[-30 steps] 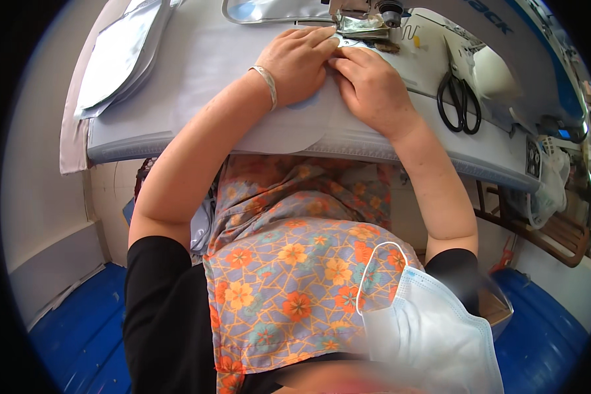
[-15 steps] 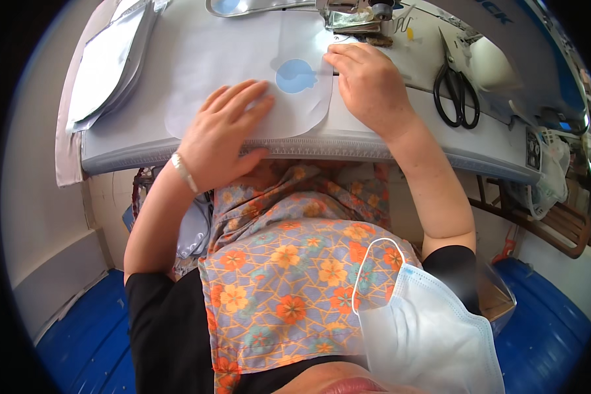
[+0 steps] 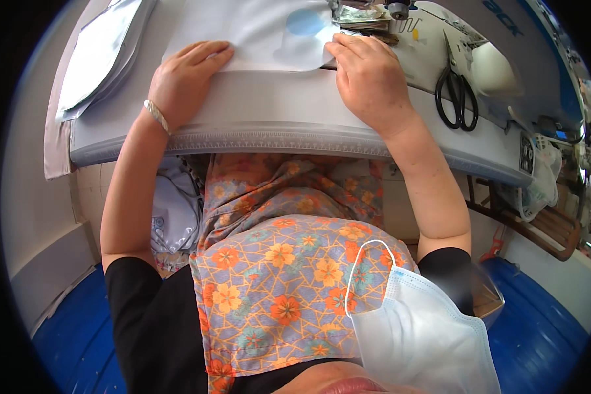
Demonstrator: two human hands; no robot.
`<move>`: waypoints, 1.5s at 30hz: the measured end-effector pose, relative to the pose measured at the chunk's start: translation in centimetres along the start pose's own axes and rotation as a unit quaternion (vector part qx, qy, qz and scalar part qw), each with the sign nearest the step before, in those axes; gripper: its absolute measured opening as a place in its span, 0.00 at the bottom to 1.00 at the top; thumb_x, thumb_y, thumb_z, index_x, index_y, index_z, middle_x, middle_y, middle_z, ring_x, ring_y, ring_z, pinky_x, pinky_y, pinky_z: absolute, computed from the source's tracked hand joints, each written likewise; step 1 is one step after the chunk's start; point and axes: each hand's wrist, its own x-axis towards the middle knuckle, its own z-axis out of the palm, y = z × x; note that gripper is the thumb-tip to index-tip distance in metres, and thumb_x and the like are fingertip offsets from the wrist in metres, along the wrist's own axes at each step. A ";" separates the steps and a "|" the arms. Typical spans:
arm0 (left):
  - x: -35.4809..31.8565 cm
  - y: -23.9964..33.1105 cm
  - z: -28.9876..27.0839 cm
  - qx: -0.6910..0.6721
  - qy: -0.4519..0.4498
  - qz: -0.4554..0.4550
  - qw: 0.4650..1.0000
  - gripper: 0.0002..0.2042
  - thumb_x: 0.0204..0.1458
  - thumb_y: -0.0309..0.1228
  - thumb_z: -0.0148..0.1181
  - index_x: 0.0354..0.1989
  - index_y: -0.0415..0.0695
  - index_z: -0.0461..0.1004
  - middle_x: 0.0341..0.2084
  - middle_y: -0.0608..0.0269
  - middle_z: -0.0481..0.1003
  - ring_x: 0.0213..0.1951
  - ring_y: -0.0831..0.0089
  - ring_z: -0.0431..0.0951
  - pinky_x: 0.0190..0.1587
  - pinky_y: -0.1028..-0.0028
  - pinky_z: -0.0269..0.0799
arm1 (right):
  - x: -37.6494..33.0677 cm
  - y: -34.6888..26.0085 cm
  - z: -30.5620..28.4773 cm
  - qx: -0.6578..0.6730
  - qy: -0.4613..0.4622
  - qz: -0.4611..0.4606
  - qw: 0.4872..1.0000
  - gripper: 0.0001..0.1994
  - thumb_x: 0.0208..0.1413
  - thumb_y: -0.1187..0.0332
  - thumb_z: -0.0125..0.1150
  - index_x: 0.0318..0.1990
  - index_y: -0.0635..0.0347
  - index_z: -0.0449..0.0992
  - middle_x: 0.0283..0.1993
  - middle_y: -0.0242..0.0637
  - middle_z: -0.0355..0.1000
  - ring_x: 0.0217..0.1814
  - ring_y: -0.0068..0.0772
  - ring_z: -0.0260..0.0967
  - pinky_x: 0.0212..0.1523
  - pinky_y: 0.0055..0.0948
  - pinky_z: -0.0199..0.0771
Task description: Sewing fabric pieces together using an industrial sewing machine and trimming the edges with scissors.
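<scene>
Just left of the machine (image 3: 538, 65), a white sheet (image 3: 256, 33) lies spread on the bench (image 3: 276, 98), its pale blue disc (image 3: 306, 22) on the side toward the machine and its far edge cut off by the top of the view. The left hand (image 3: 189, 77) rests at the near corner farther from the machine, fingers close together and nearly flat on top, with no pinch to be seen. On the machine's side, the right hand (image 3: 372, 79) has its fingers bent and pressed together at the sheet's right edge; whether they pinch it or only press, I cannot tell.

Work on this sheet looks under way rather than finished: it is laid out, its right edge is close to the machine's working end, and both hands are on it. No seam can be made out along the visible edges, so how much is sewn does not show. Lifting the sheet away from the machine is not yet done.

Well left of the machine lies a stack (image 3: 102, 59) of pale pieces; below the bench, nearer the person than the machine, shows a pale bundle (image 3: 177, 210). Which of these is finished is unclear. Scissors (image 3: 458, 98) lie just beside the machine, untouched.
</scene>
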 end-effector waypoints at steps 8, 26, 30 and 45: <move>1.4 -1.6 0.9 0.042 0.021 0.023 0.999 0.16 0.53 0.25 0.56 0.50 0.46 0.79 0.50 0.65 0.80 0.53 0.65 0.79 0.53 0.67 0.77 | 0.2 -0.2 0.6 -0.012 0.004 0.011 1.000 0.15 0.55 0.73 0.61 0.51 0.59 0.80 0.53 0.40 0.77 0.55 0.42 0.73 0.58 0.40 0.72; 2.0 11.6 0.4 -0.029 0.061 0.086 0.994 0.11 0.43 0.28 0.59 0.37 0.43 0.77 0.37 0.68 0.74 0.41 0.73 0.77 0.35 0.74 0.78 | 0.2 -0.1 0.4 0.001 -0.024 0.031 0.999 0.16 0.57 0.71 0.59 0.53 0.60 0.78 0.56 0.40 0.76 0.58 0.41 0.71 0.60 0.40 0.71; 2.7 11.8 0.6 -0.077 0.049 0.060 0.994 0.13 0.46 0.26 0.58 0.41 0.39 0.77 0.46 0.60 0.76 0.46 0.67 0.79 0.41 0.70 0.80 | 0.2 -0.1 0.3 -0.006 -0.018 0.027 0.999 0.15 0.55 0.74 0.59 0.51 0.60 0.78 0.54 0.39 0.77 0.57 0.41 0.72 0.59 0.39 0.72; 3.4 3.0 1.6 0.014 0.020 -0.001 1.000 0.18 0.52 0.26 0.54 0.53 0.44 0.76 0.54 0.63 0.77 0.57 0.64 0.76 0.56 0.69 0.76 | 0.3 -0.4 0.3 -0.006 -0.011 0.023 1.000 0.15 0.55 0.72 0.61 0.51 0.58 0.78 0.54 0.38 0.76 0.56 0.41 0.72 0.58 0.39 0.72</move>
